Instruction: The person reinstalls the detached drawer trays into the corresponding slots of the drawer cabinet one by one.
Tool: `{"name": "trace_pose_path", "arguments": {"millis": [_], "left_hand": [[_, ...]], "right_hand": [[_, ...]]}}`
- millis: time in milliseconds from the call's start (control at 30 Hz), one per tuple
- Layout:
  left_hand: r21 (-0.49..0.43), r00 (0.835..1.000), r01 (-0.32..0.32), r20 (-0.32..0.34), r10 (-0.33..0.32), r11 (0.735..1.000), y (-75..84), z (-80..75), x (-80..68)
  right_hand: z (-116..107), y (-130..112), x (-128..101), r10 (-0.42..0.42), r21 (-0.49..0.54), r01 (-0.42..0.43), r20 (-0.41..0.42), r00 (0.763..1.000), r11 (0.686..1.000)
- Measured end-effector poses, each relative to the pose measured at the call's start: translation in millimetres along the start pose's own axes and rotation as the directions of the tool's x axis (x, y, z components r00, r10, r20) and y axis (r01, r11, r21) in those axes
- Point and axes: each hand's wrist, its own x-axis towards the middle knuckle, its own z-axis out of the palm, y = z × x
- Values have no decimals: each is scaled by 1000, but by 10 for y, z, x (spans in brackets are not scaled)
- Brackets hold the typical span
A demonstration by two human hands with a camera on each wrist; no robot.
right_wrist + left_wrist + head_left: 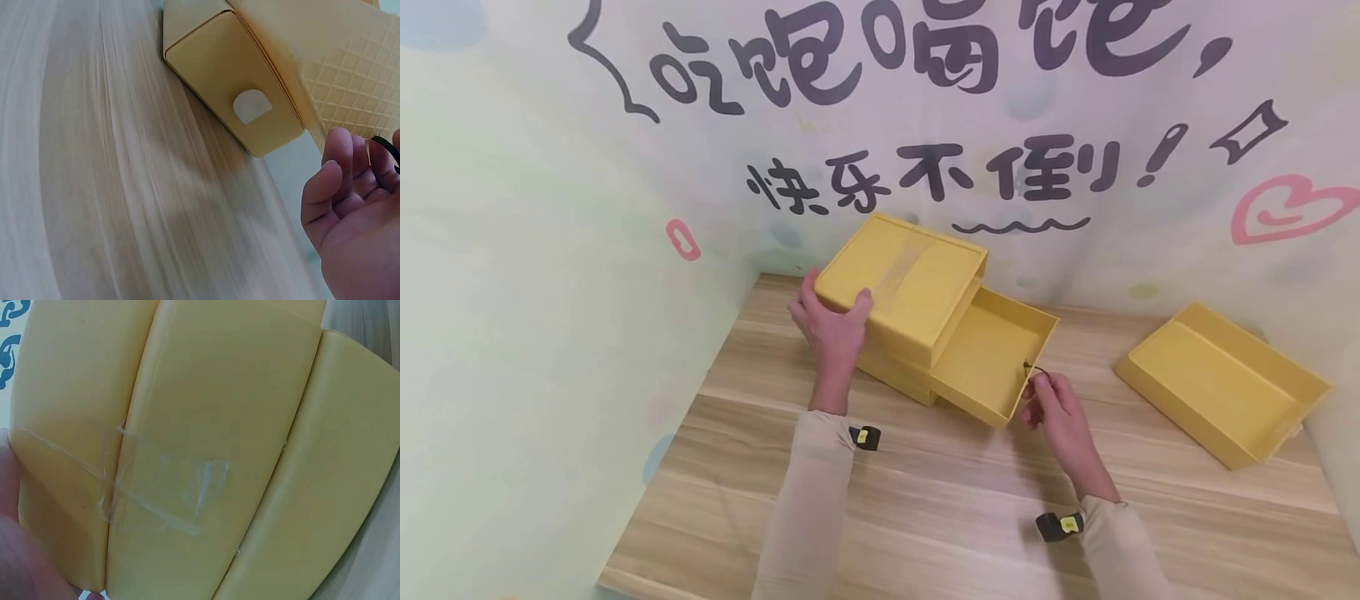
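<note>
A yellow drawer box (910, 279) with stacked tiers stands on the table, a strip of clear tape (165, 487) across its side. My left hand (833, 333) grips its top tier at the left corner, thumb on the top face. One drawer (988, 350) is pulled out to the right, and nothing shows inside it. By that drawer's outer edge, my right hand (1060, 412) pinches a thin black cord (1036, 367), which curves over the rim. In the right wrist view the cord is partly hidden by fingers. The bottom drawer front (215, 69) is closed and has a pale half-round spot (252, 106).
A separate yellow drawer (1217, 383) lies on the wooden table (940, 508) at the right. Behind the box rises a wall with printed lettering (932, 171). Another pale wall (535, 333) borders the table on the left.
</note>
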Motion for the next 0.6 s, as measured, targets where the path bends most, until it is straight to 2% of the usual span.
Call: {"name": "trace_pose_path", "arguments": {"millis": [600], "left_hand": [[-48,1000,-17,4,17,999,-21,-14,1]], "right_hand": [[174,-24,179,-35,-21,36,60,998,999]]}}
